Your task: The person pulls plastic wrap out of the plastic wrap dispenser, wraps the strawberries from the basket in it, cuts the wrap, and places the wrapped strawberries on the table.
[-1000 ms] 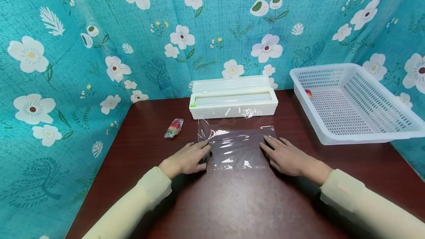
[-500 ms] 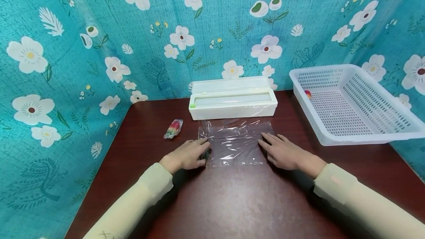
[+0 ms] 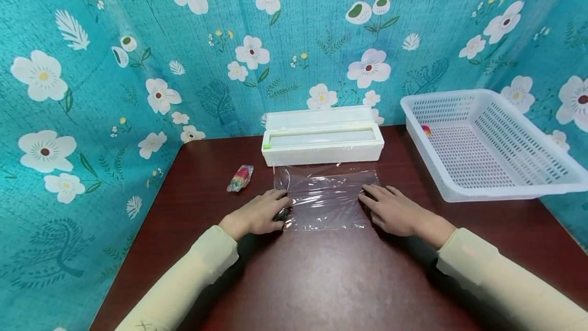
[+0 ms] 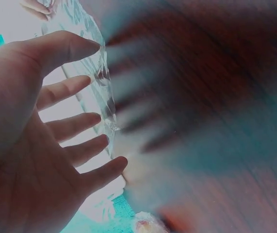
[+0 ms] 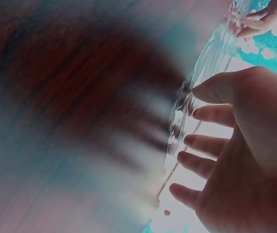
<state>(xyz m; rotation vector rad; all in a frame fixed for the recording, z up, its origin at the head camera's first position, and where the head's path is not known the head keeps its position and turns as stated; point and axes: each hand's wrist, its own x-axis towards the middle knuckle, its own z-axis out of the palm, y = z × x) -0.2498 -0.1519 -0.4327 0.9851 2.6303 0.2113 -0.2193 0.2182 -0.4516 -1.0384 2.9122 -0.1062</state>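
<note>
Clear film (image 3: 321, 203) spans the counter (image 3: 321, 285) between the left hand (image 3: 263, 213) and right hand (image 3: 396, 212), both spread at its edges, gripping nothing; uneven pressure or clinging could pucker it.

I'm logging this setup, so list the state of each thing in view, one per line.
Film: spread out, creased
Box: open
Packet: lying down, in clear wrapping
Basket: upright, uncovered, a small red item inside
Left hand: fingers spread, at the film's left edge
Right hand: fingers spread, at its right edge
</note>
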